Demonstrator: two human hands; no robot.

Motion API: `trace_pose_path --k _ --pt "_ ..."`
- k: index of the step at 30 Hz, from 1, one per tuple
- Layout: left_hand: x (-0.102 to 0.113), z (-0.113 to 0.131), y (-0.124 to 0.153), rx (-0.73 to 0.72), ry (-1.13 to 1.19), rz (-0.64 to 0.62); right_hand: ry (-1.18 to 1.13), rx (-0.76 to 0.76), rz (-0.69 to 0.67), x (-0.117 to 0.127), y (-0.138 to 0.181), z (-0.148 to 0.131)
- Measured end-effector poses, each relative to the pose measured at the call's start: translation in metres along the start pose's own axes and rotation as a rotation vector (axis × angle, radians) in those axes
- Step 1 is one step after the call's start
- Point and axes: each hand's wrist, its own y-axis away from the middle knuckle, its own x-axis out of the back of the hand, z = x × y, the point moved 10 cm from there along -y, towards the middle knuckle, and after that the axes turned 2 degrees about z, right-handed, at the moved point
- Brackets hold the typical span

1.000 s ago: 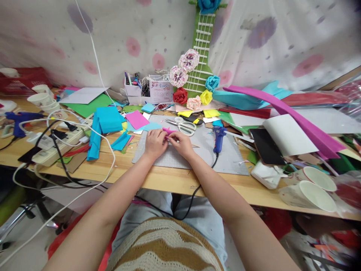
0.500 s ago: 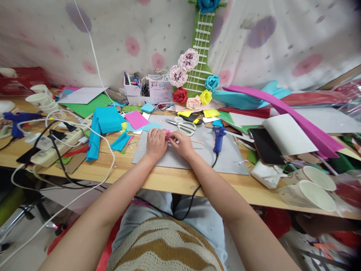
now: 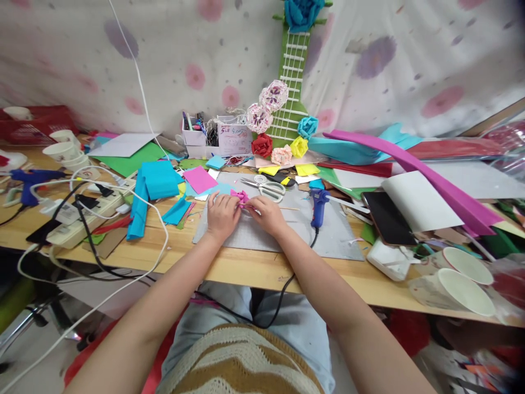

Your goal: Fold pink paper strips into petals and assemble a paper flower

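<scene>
My left hand (image 3: 222,214) and my right hand (image 3: 267,214) meet over a grey cutting mat (image 3: 336,235) on the wooden table (image 3: 246,265). Both pinch a small folded pink paper piece (image 3: 238,196) between their fingertips. A thin wooden stick (image 3: 287,208) runs rightward from my right hand's fingers, which are closed on it. Scissors (image 3: 266,186) lie just beyond the hands, and a blue glue gun (image 3: 318,207) rests on the mat to the right.
Cyan paper strips (image 3: 153,183) and a pink sheet (image 3: 199,179) lie left of the mat. A power strip (image 3: 82,219) with cables sits far left. A phone (image 3: 388,218), paper cups (image 3: 455,273) and a long purple sheet (image 3: 426,172) fill the right. Paper flowers (image 3: 270,126) stand behind.
The pink paper piece now shows more above my fingers, opened into a small bow-like shape. Both hands sit slightly lower in the picture as the view tilted up.
</scene>
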Motion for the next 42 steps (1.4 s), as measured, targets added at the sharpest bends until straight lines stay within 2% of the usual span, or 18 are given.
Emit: trace_pose_path --k 10,19,28,32,42 --pt "0.003 0.008 0.0 -0.028 0.028 -0.003 0.014 0.035 0.002 0.001 0.001 -0.004" --pt "-0.002 0.003 0.0 0.004 0.075 -0.046 -0.022 0.066 -0.015 0.0 0.001 -0.008" --pt "0.001 0.004 0.0 -0.016 0.062 0.004 0.02 0.107 0.021 0.0 0.002 -0.011" --pt "0.002 0.007 0.0 -0.047 0.064 0.003 0.058 0.116 -0.003 -0.002 0.002 -0.011" --pt "-0.002 0.008 0.0 -0.079 0.179 -0.04 0.028 0.04 -0.058 -0.002 0.003 -0.004"
